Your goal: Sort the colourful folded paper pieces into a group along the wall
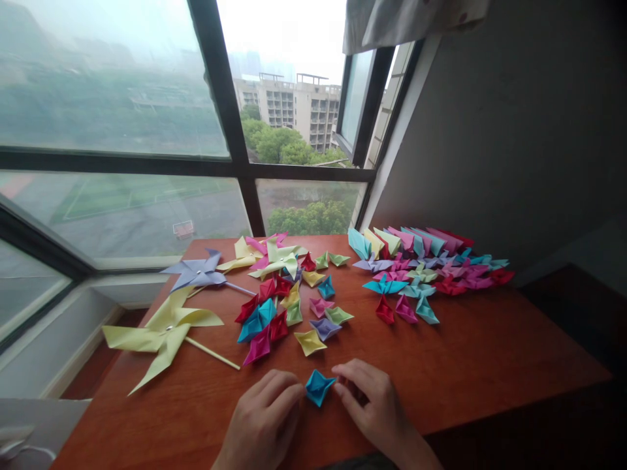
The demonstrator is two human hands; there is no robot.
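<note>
A small blue origami boat (pixel 319 388) sits near the table's front edge, between my two hands. My right hand (pixel 369 401) pinches the boat's right tip between thumb and forefinger. On the other side, my left hand (pixel 268 411) has its fingers curled together at the boat's left tip; the thumb is mostly hidden behind the fingers. Just beyond lie a yellow paper boat (pixel 310 342) and a purple one (pixel 325 328). A cluster of red, blue and magenta folded boats (pixel 259 318) stands farther left.
Pinwheels, among them a large yellow one (pixel 169 329) and a purple one (pixel 196 269), lie along the left of the brown table (pixel 470 365). Rows of folded paper pieces (pixel 424 274) fill the back right. A window (pixel 298 173) borders the table's far side.
</note>
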